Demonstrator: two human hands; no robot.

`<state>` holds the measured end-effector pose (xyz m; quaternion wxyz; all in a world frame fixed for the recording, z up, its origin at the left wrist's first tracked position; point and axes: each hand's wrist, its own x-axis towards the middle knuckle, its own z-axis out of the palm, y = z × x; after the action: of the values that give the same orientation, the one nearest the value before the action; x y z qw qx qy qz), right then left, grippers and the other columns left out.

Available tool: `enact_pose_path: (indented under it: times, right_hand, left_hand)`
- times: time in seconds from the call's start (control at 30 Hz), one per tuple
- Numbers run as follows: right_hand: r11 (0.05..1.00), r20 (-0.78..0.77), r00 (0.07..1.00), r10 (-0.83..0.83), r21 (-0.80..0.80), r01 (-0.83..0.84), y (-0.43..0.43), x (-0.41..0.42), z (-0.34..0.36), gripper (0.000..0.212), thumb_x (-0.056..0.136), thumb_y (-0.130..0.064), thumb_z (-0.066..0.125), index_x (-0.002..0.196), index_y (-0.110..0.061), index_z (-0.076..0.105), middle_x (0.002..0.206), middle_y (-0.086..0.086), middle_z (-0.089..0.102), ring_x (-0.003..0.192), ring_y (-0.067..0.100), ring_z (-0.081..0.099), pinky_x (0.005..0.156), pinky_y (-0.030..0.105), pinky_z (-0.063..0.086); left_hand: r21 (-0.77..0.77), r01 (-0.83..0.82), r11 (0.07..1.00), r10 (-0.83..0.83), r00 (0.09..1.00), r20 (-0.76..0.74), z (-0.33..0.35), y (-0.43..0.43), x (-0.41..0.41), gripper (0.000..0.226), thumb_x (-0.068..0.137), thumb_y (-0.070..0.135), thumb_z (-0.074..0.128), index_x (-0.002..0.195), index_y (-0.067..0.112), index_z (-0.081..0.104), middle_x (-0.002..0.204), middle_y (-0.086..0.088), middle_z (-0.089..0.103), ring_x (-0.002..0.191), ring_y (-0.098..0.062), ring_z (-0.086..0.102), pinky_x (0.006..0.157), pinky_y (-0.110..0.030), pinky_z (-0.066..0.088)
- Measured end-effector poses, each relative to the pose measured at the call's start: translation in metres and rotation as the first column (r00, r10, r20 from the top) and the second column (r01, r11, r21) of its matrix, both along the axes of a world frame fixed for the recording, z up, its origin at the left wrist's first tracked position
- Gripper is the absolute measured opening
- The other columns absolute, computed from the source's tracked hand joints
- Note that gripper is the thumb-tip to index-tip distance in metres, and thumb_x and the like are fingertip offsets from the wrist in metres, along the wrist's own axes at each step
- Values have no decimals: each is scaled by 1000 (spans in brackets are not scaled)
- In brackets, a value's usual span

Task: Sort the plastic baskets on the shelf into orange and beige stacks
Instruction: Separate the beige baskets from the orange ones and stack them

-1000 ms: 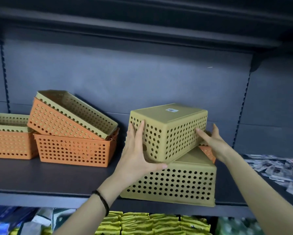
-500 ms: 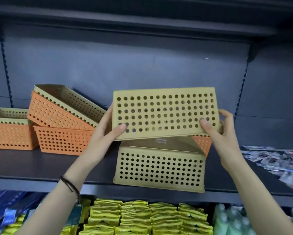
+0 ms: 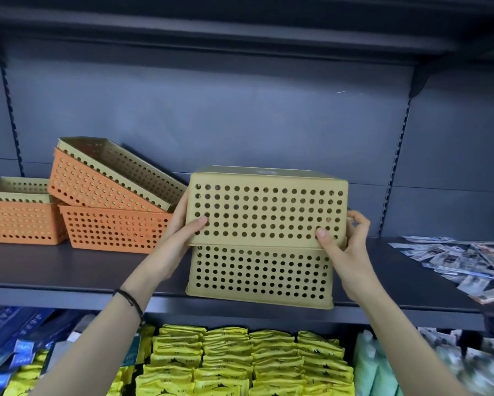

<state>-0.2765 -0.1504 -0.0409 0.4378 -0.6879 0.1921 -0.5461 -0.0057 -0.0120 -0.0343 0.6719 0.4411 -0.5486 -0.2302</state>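
An upside-down beige basket point(image 3: 268, 207) sits over a second upside-down beige basket point(image 3: 257, 274) on the dark shelf point(image 3: 68, 270). My left hand point(image 3: 182, 227) grips its left end and my right hand point(image 3: 345, 241) grips its right end. To the left, an orange basket point(image 3: 114, 230) stands upright, with a tilted orange basket point(image 3: 94, 185) leaning in it that holds a beige basket point(image 3: 125, 162). At the far left another orange basket point(image 3: 19, 221) holds a beige one point(image 3: 17, 188).
Loose printed packets point(image 3: 468, 261) lie on the shelf's right side. The shelf below holds yellow packs point(image 3: 240, 361), blue packs point(image 3: 8, 347) and pale green packs point(image 3: 383, 367). Another shelf hangs overhead.
The beige basket I hold has turned from tilted, long side up, to flat and upside down, and come down over the lower beige basket. The orange piece behind it no longer shows.
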Motion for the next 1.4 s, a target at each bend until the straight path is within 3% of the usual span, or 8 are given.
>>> enact_pose_path:
  times: [0.13, 0.37, 0.53, 0.67, 0.87, 1.0, 1.17, 1.4]
  right_hand:
    - [1000, 2, 1000, 13, -9, -13, 4, 1, -7, 61, 69, -54, 72, 114, -45, 31, 134, -6, 48, 116, 3, 54, 84, 26, 53]
    - [998, -77, 996, -54, -49, 50, 10, 15, -31, 61, 79, -43, 69, 121, -37, 25, 136, -4, 40, 116, -4, 49, 91, 28, 52]
    - [998, -119, 991, -55, 18, 58, 9, 8, -48, 78, 61, -69, 70, 119, -44, 24, 132, -11, 42, 115, -2, 51, 86, 26, 52]
    - [996, -121, 991, -64, 60, 72, 8, 5, -54, 59, 85, -27, 65, 124, -34, 21, 127, -15, 43, 106, -12, 51, 77, 16, 50]
    - [998, -212, 977, -37, 42, 47, 6, 0, -65, 59, 84, -25, 65, 123, -33, 21, 127, -19, 42, 106, -17, 49, 88, 24, 49]
    - [999, -361, 932, -11, 38, 26, 7, -8, -76, 68, 83, -22, 68, 126, -35, 17, 132, -14, 42, 114, -9, 48, 89, 14, 46]
    - [999, -559, 828, -44, -30, 33, 8, -12, -78, 113, 69, -11, 83, 143, -34, 1, 130, -19, 38, 121, 3, 42, 99, 21, 36]
    - [993, -420, 902, -105, -96, 71, 9, -22, -62, 98, 68, -7, 83, 139, -45, 27, 119, -48, 49, 115, -19, 45, 93, 4, 38]
  left_hand:
    - [-22, -29, 999, 29, 999, 13, -6, 14, 7, 82, 72, 48, 73, 144, 41, 33, 141, 11, 53, 125, -9, 54, 91, -28, 51]
    - [47, -173, 984, 174, 985, -11, -33, 18, 17, 56, 87, 34, 61, 138, 40, 40, 134, 10, 58, 120, -10, 58, 99, -37, 49]
    - [83, -219, 972, 211, 973, 93, -29, 19, 1, 49, 96, 28, 46, 140, 45, 30, 128, 27, 51, 109, 12, 55, 81, -11, 49]
    - [135, -348, 928, 299, 910, 288, -21, 20, 1, 53, 97, 37, 44, 141, 53, 19, 118, 27, 43, 116, -10, 31, 92, -31, 29]
    - [178, -362, 915, 281, 889, 360, -53, 26, 9, 81, 69, 77, 48, 141, 59, 16, 131, 21, 46, 123, -17, 30, 104, -44, 30]
    - [243, -290, 926, 176, 898, 403, -84, 34, 7, 112, 65, 52, 78, 147, 51, 1, 144, 13, 37, 136, -16, 28, 112, -51, 29]
    - [233, -309, 922, 205, 901, 383, -86, 32, 2, 128, 60, 9, 88, 148, 46, 2, 135, 30, 44, 126, 9, 42, 105, -28, 40]
    - [143, -341, 929, 282, 904, 322, -67, 36, 13, 120, 51, 25, 91, 147, 46, 22, 128, 29, 57, 120, 2, 52, 102, -34, 44]
